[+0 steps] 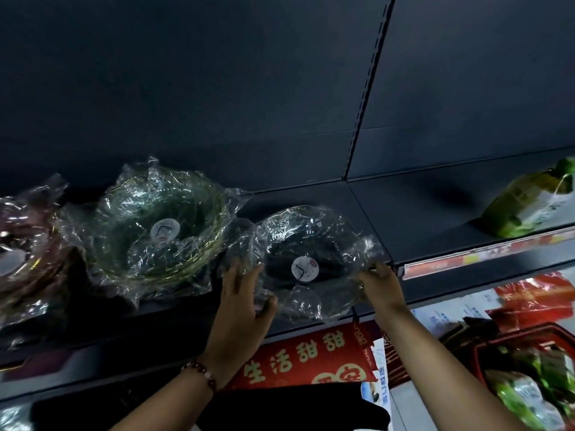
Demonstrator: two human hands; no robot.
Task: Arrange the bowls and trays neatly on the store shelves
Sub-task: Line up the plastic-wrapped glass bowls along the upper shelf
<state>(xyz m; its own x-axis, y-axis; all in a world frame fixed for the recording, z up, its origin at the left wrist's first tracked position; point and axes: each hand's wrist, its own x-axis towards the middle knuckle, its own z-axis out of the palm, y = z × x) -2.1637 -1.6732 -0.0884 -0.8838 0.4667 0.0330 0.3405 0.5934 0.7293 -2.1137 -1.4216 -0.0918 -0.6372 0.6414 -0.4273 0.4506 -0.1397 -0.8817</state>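
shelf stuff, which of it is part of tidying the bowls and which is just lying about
Part of the job: clear wrapped bowl held by the left hand and right hand; green wrapped bowl; reddish wrapped bowl; shelf.

Just lying about: green packet; red basket; red banner.

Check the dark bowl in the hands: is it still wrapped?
Wrapped. Crinkled clear plastic covers the dark bowl, bunching past its rim where the left hand and right hand grip it; a round sticker shows at its centre.
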